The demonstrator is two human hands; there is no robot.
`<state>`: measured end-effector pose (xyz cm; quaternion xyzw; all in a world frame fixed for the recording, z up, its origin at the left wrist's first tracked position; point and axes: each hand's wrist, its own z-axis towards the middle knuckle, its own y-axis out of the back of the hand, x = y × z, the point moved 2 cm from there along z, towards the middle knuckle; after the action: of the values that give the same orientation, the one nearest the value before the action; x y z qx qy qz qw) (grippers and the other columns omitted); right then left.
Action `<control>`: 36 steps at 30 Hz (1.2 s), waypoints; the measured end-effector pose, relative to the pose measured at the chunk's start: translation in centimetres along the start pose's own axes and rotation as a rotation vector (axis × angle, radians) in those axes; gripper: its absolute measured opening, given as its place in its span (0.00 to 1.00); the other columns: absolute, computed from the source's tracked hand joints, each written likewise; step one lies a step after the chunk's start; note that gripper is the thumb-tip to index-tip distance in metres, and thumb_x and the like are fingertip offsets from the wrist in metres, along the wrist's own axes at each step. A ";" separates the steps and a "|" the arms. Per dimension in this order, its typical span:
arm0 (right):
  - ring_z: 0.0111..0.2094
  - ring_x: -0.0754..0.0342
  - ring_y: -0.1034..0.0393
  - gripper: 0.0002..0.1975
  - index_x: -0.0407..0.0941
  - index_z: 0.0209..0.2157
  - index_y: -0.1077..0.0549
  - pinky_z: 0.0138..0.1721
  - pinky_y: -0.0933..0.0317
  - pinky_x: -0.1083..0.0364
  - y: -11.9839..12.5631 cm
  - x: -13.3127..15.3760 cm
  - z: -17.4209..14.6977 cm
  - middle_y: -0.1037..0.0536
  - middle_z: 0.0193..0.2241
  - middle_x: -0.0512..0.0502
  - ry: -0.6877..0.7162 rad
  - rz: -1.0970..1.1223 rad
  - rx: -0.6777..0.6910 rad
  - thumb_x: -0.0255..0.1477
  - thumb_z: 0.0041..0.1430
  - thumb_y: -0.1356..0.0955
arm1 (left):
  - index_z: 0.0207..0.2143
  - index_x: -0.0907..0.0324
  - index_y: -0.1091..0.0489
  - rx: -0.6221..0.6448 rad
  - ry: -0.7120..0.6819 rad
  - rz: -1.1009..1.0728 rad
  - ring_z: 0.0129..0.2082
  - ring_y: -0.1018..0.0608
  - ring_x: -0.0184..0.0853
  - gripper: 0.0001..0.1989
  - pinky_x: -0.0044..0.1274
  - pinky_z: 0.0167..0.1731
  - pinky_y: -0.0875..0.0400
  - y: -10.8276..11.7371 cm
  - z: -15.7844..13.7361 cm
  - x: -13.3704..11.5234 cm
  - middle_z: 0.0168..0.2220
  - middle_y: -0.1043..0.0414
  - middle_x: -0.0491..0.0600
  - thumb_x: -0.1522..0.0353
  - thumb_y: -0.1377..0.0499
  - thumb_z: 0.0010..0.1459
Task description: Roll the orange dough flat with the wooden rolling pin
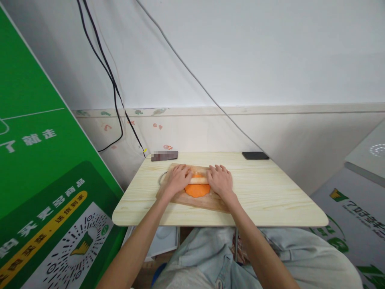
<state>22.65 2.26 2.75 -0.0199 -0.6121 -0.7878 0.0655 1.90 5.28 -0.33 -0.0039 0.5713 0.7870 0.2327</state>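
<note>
A light wooden rolling pin (199, 181) lies crosswise over a flattened orange sheet of dough (197, 191). The dough shows in front of the pin, and a small strip appears behind it. My left hand (179, 178) rests over the pin's left end, and my right hand (220, 180) covers its right end, both with fingers pointing forward over it. The pin's two ends are hidden beneath my hands. Under everything sits a wooden cutting board (180, 197), slightly turned, with a metal ring handle (161, 178) at its left side.
At the back of the pale table (270, 196) lie a dark, pixelated flat object (164, 155) on the left and a black phone (255, 155) on the right. A grey cable (192, 74) runs down the wall to the table. Green panel (30, 120) stands left, white box (351, 204) right.
</note>
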 end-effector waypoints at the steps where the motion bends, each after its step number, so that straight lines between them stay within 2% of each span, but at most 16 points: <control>1: 0.67 0.41 0.36 0.25 0.45 0.63 0.24 0.64 0.44 0.45 0.0 0.0 -0.6 0.23 0.63 0.38 -0.005 0.003 -0.016 0.35 0.77 0.44 | 0.49 0.56 0.19 -0.028 0.001 -0.019 0.59 0.21 0.44 0.16 0.35 0.65 0.32 0.0 -0.5 -0.2 0.55 0.19 0.55 0.63 0.46 0.74; 5: 0.65 0.43 0.34 0.25 0.43 0.59 0.22 0.63 0.42 0.46 0.0 0.2 -3.0 0.22 0.62 0.35 0.011 0.009 -0.097 0.33 0.77 0.45 | 0.49 0.56 0.18 -0.130 0.002 -0.060 0.58 0.20 0.45 0.16 0.37 0.64 0.29 0.1 -2.8 -1.1 0.56 0.18 0.55 0.64 0.46 0.74; 8: 0.72 0.38 0.42 0.26 0.41 0.65 0.25 0.68 0.47 0.42 -0.3 0.1 -4.7 0.30 0.70 0.31 0.000 -0.005 -0.141 0.35 0.78 0.44 | 0.50 0.57 0.18 -0.200 -0.006 -0.078 0.58 0.20 0.46 0.15 0.39 0.65 0.27 0.0 -4.6 -1.7 0.56 0.18 0.56 0.66 0.45 0.73; 11: 0.76 0.35 0.49 0.28 0.41 0.66 0.25 0.72 0.51 0.39 -1.0 -0.1 -6.3 0.35 0.73 0.30 -0.003 0.000 -0.147 0.36 0.78 0.44 | 0.52 0.57 0.19 -0.279 0.001 -0.090 0.60 0.21 0.48 0.15 0.44 0.66 0.27 0.0 -6.4 -2.3 0.57 0.19 0.56 0.66 0.44 0.73; 15: 0.79 0.35 0.56 0.30 0.37 0.70 0.30 0.74 0.56 0.35 -2.1 -0.1 -8.6 0.39 0.75 0.28 -0.018 0.025 -0.168 0.37 0.78 0.45 | 0.59 0.58 0.23 -0.303 -0.019 -0.100 0.69 0.28 0.50 0.18 0.46 0.69 0.31 0.1 -8.4 -3.1 0.60 0.21 0.55 0.65 0.45 0.74; 19: 0.79 0.35 0.58 0.31 0.36 0.71 0.32 0.75 0.61 0.33 -2.5 0.0 -9.8 0.41 0.75 0.28 -0.013 0.019 -0.192 0.36 0.78 0.46 | 0.61 0.56 0.25 -0.320 -0.034 -0.087 0.73 0.34 0.51 0.18 0.50 0.71 0.33 0.3 -9.4 -3.6 0.63 0.24 0.54 0.64 0.45 0.75; 23: 0.79 0.37 0.56 0.31 0.37 0.72 0.32 0.75 0.61 0.33 -2.0 0.0 -8.9 0.42 0.76 0.29 0.013 0.009 -0.169 0.38 0.79 0.46 | 0.60 0.57 0.25 -0.334 -0.048 -0.065 0.70 0.32 0.52 0.18 0.50 0.69 0.32 0.0 -9.3 -3.3 0.63 0.24 0.55 0.64 0.46 0.75; 28: 0.78 0.38 0.54 0.30 0.42 0.71 0.31 0.73 0.54 0.31 -1.0 0.0 -6.4 0.41 0.76 0.33 0.023 0.050 -0.078 0.39 0.79 0.47 | 0.56 0.57 0.23 -0.316 -0.076 -0.068 0.63 0.25 0.48 0.16 0.47 0.68 0.30 -0.2 -8.1 -2.6 0.57 0.21 0.56 0.64 0.47 0.76; 36: 0.74 0.38 0.45 0.28 0.43 0.69 0.30 0.72 0.55 0.33 -0.5 0.7 -1.9 0.30 0.70 0.34 0.017 0.018 -0.037 0.37 0.78 0.46 | 0.54 0.59 0.23 -0.345 0.037 -0.068 0.53 0.19 0.48 0.14 0.42 0.60 0.25 -0.2 -5.1 -2.0 0.51 0.18 0.57 0.66 0.44 0.74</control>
<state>21.96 0.52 1.92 -0.0198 -0.5964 -0.7987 0.0772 2.44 0.03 -1.74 -0.0776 0.4316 0.8648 0.2445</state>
